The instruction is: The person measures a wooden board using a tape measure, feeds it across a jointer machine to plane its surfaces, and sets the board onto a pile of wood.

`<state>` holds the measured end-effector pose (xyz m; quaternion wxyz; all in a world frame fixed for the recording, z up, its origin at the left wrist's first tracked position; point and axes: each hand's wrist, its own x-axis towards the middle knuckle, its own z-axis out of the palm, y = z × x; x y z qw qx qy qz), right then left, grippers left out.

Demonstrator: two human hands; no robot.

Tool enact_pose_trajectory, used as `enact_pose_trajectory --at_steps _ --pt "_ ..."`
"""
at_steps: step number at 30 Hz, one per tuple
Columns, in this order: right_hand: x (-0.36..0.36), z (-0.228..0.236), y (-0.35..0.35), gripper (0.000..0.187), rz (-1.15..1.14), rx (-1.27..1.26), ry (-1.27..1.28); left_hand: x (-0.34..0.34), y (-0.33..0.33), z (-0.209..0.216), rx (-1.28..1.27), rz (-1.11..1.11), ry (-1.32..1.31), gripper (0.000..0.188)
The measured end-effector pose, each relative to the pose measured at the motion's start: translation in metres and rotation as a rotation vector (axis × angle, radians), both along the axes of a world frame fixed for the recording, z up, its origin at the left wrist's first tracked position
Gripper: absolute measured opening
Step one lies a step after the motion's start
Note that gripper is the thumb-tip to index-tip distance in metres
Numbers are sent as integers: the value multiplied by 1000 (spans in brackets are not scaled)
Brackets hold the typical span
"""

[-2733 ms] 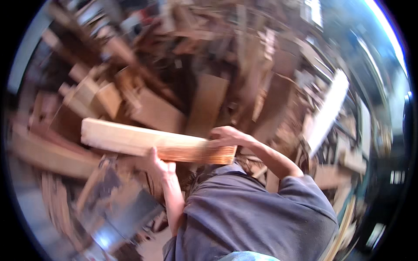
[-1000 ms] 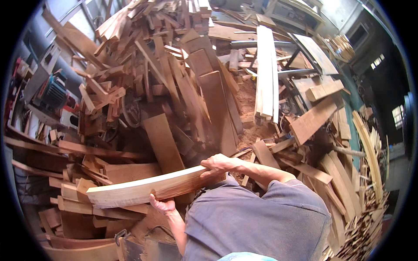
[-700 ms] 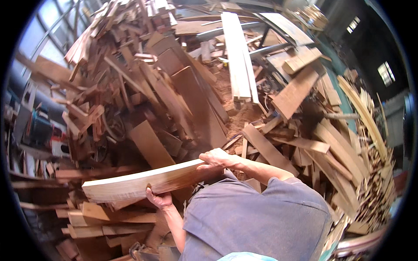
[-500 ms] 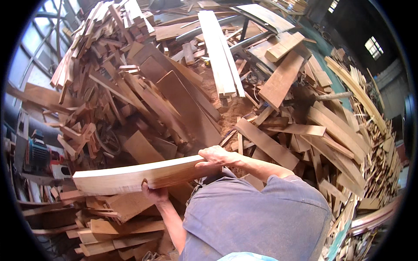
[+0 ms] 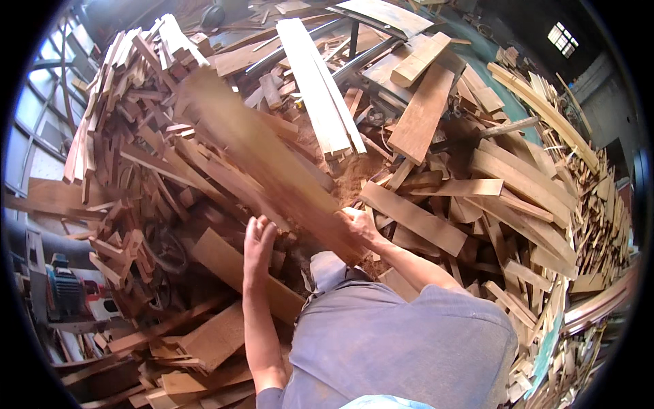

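A long wooden board (image 5: 272, 150), blurred by motion, slants from my body up toward the far left. Its near end is gripped by my right hand (image 5: 360, 225), which closes on the right edge with the thumb side over the wood. My left hand (image 5: 259, 238) is off to the left of the board, raised, with the fingers loosely bent and nothing in them. A small gap shows between that hand and the board. Behind the board lie brown planks and loose offcuts, partly hidden by it.
Two pale long planks (image 5: 313, 88) lie at the far middle. A tall heap of offcuts (image 5: 150, 88) rises at the far left, and more boards (image 5: 524, 177) are piled to the right. A blue motor (image 5: 65, 290) stands at the left edge. Sawdust (image 5: 354, 176) covers ground between the heaps.
The board has swung from lying crosswise at the left to pointing away from me. My left hand has let go of it and moved up. The right hand still grips it.
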<state>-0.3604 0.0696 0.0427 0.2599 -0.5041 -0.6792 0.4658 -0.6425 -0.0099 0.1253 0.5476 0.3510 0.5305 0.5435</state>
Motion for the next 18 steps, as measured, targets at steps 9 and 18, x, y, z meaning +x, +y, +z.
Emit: enact_pose_trajectory --at_steps 9,18 --pt "83 -18 5 77 -435 -161 -86 -9 -116 -193 -518 120 60 30" --pt "96 -47 28 77 -795 -298 -17 7 -188 -209 -789 144 -75 25"
